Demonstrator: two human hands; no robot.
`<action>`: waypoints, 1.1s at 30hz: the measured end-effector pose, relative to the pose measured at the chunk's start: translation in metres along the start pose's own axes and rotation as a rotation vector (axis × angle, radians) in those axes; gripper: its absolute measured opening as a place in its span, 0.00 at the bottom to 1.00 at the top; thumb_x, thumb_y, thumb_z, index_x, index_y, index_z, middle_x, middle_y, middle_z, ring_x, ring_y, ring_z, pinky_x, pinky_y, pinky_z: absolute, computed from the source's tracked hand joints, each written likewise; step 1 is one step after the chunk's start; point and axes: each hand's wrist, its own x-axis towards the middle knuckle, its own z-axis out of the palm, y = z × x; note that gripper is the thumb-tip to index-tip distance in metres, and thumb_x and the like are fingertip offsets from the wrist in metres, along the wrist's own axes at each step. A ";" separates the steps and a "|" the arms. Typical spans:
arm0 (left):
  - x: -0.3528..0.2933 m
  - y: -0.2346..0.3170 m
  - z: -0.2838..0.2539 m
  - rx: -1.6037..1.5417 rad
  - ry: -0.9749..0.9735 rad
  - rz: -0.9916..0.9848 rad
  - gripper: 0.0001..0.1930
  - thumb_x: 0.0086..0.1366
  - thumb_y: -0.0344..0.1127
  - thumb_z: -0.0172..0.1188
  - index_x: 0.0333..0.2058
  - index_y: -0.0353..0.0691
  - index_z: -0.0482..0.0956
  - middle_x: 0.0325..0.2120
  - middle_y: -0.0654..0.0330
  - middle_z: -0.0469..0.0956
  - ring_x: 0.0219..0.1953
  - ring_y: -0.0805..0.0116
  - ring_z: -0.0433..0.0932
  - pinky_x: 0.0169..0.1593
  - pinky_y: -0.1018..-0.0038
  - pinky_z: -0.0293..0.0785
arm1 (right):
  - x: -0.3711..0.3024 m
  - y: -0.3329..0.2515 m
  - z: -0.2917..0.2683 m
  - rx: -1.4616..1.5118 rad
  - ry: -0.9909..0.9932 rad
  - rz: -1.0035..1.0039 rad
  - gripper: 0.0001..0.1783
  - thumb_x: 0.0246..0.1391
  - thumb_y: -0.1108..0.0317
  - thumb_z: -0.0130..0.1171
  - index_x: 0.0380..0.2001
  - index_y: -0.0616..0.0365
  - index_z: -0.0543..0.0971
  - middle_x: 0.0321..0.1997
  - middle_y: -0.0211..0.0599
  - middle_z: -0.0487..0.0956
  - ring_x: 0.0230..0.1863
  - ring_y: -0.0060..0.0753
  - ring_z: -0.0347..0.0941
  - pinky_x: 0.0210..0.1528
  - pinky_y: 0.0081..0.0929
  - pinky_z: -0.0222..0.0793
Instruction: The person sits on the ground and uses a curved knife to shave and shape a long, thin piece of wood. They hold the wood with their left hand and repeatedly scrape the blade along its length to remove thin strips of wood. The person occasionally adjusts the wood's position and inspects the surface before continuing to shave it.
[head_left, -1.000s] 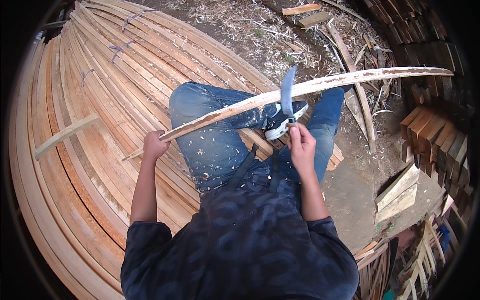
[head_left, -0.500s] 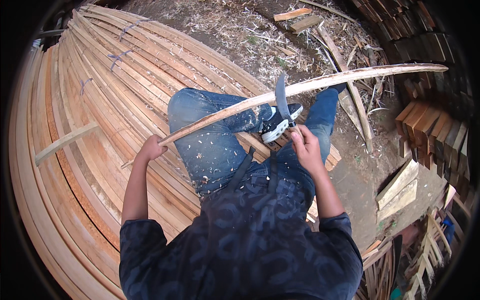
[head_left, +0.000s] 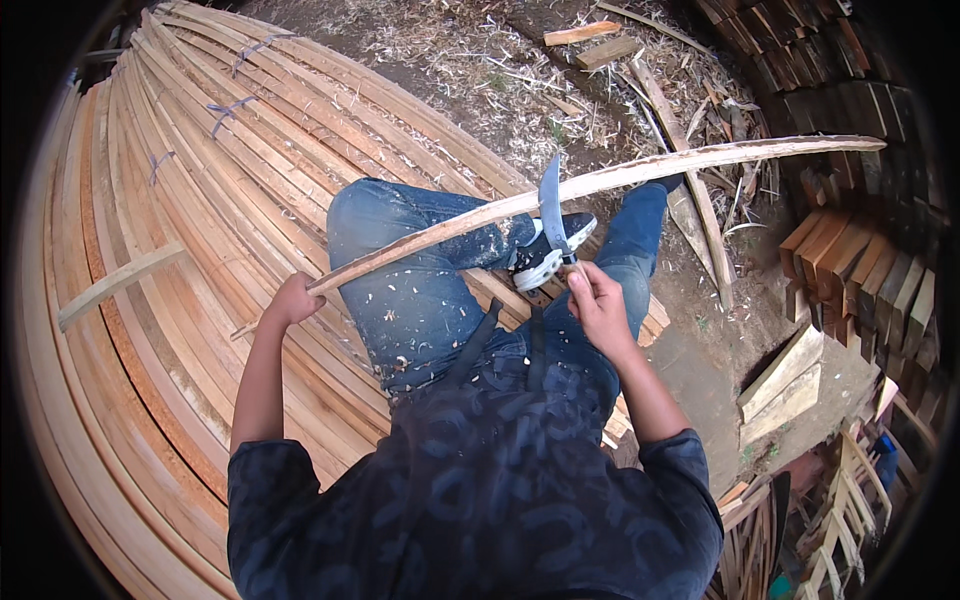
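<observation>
My left hand (head_left: 293,300) is closed around the near end of a long, slender wooden strip (head_left: 440,234), a short tip of it poking out past the fist. The strip runs up to the right across my bent leg, and its far end reaches over the ground. In my right hand (head_left: 599,303) is a sickle (head_left: 551,205) with a curved metal blade and a short handle, held by closed fingers. Its blade stands upright at the middle of the strip, overlapping it in view; whether the edge touches the wood I cannot tell. Pale chips dot my jeans (head_left: 395,310).
Beneath me and to the left lies a broad stack of long planks (head_left: 215,190), tied in places, with a short crosspiece (head_left: 120,285) on top. Shavings (head_left: 480,75) cover the ground ahead. Stacked timber (head_left: 850,255) and loose offcuts (head_left: 785,390) are at right.
The sickle and right hand have shifted slightly left and down relative to the strip. The left hand keeps its grip. The whole view has drifted a little.
</observation>
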 end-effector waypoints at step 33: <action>-0.003 -0.013 0.000 0.060 -0.158 -0.012 0.16 0.42 0.40 0.60 0.25 0.31 0.79 0.22 0.40 0.76 0.28 0.47 0.78 0.34 0.63 0.74 | -0.006 0.022 0.023 -0.221 -0.060 -0.238 0.13 0.61 0.63 0.49 0.38 0.63 0.75 0.16 0.22 0.66 0.18 0.13 0.59 0.20 0.15 0.55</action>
